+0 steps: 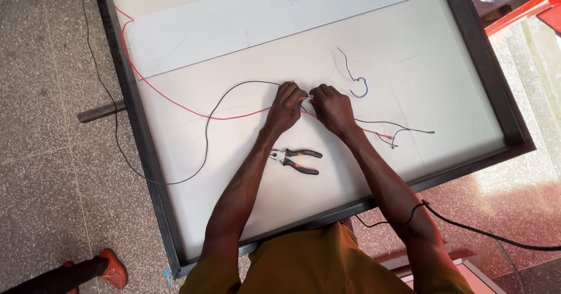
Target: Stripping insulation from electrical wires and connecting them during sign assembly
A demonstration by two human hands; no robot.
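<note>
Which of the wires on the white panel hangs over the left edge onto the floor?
The long black wire: it curves from the hands down over the frame's left edge. The red wire stays on the panel.

We count two hands at work, the left hand (pixel 285 108) and the right hand (pixel 332 108), fingertips meeting at the middle of the tabletop (pixel 444 95). One pair of pliers (pixel 296 160) lies at about 6 o'clock from them. One red wire (pixel 175 100) runs off toward 10 o'clock and one black wire (pixel 205 136) loops toward 8 o'clock. One short blue wire (pixel 361 88) curls at 2 o'clock. One black cable (pixel 491 235) crosses our right forearm. One orange shoe (pixel 112 266) shows at 7 o'clock.
</note>
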